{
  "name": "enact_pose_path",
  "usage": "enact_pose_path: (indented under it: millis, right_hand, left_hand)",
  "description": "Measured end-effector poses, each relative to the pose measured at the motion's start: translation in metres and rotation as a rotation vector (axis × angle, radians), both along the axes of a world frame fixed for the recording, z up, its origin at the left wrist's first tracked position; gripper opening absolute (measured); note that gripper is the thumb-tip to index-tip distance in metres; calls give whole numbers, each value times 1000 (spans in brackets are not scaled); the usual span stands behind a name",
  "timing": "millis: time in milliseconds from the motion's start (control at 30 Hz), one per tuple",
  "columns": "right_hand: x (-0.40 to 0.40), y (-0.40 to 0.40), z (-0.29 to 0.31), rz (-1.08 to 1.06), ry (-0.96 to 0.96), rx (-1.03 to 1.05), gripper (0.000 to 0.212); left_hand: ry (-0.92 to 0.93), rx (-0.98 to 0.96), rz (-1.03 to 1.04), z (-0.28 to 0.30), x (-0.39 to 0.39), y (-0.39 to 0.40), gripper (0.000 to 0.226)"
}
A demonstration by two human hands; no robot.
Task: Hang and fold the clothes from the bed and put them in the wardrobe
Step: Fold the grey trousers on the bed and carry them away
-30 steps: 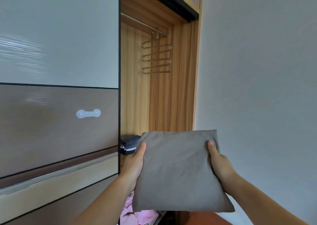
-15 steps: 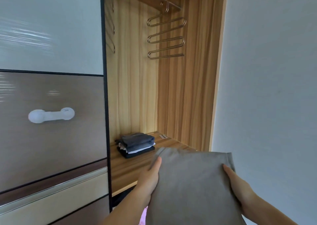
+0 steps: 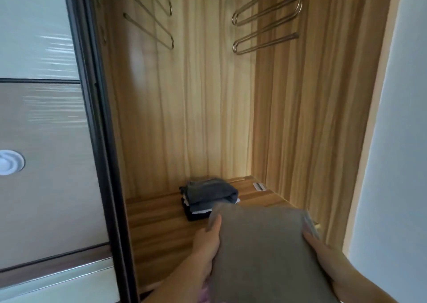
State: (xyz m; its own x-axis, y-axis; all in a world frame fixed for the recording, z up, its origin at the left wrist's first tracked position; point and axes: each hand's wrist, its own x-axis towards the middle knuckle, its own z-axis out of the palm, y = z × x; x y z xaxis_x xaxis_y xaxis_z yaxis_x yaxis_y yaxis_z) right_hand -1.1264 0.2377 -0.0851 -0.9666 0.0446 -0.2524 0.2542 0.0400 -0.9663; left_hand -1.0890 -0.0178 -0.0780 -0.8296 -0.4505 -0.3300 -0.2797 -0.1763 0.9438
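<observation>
Hands point(image 3: 204, 245) point(image 3: 323, 252) grip folded grey garment point(image 3: 261, 245) from both sides.

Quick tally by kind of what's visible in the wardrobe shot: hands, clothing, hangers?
Hands: 2, left hand and right hand, both gripping the folded grey garment
Folded garments held: 1
Stacks of folded clothes on the wooden shelf: 1, the dark stack; pieces in it too blurred to count
Multi-tier metal hangers: 2, left hanger and right hanger
Total: 6

View: single head-worn wide-angle camera | Facing: forward and down into open wardrobe point(image 3: 184, 118) | Range: close to wooden shelf point(image 3: 161, 222) | Frame edges: sliding door point(image 3: 46, 187) left, wall point(image 3: 397, 164) right
</observation>
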Motion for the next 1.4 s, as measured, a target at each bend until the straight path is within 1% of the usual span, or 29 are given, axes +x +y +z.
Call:
enact_pose_path:
  millis: [100, 233, 367, 433, 500, 600, 633, 667, 733, 767, 867, 1000, 1033, 1100, 1200, 1233, 1300, 1400]
  right_hand:
    - [-44, -33, 6, 12, 99, 48, 46]
    - [-115, -79, 13, 58, 119, 91, 48]
    - [-211, -134, 42, 111, 38, -6, 53]
    - [-264, -164, 55, 131, 72, -12, 54]
    - [-311, -194, 62, 159, 99, -16, 50]
    - [-367, -232, 52, 208, 76, -13, 46]
    - [-379, -242, 40, 208, 63, 36, 47]
    - [-389, -250, 22, 224, 87, 157, 50]
    - [-394, -259, -21, 253, 204, 566, 54]
    - [-391, -261, -38, 276, 218, 660, 55]
    - [-395, -267, -77, 357, 98, 634, 54]
    - [-401, -271, -83, 299, 119, 641, 53]
    - [-400, -272, -84, 291, 124, 651, 54]
    - [-397, -272, -83, 295, 140, 687, 54]
    - [-393, -268, -73, 307, 145, 734, 59]
    - [-389, -266, -68, 308, 176, 761, 59]
    - [-380, -260, -56, 314, 261, 863, 56]
    - [-365, -249, -41, 315, 376, 1030, 51]
  left_hand:
    - [19, 42, 34, 2, -32, -27, 52]
    - [90, 60, 79, 5, -91, -67, 55]
    - [137, 107, 119, 15, -176, -110, 55]
    - [149, 140, 135, 22, -221, -134, 56]
    - [177, 111, 173, 24, -257, -159, 57]
    - [143, 70, 227, 8, -295, -194, 62]
    - [111, 55, 241, -4, -301, -202, 64]
    - [70, 28, 259, -20, -305, -208, 65]
    - [-15, -54, 278, -57, -307, -213, 63]
    - [-31, -83, 278, -73, -304, -213, 60]
    - [-1, -184, 291, -97, -309, -217, 48]
    - [-14, -254, 317, -101, -311, -216, 32]
    - [-7, -258, 325, -102, -311, -215, 33]
    - [3, -266, 324, -103, -309, -214, 43]
    - [-59, -338, 330, -95, -308, -214, 59]
    - [-81, -358, 325, -91, -307, -214, 62]
    - [-107, -441, 315, -82, -304, -213, 62]
    - [-85, -652, 288, -68, -296, -207, 54]
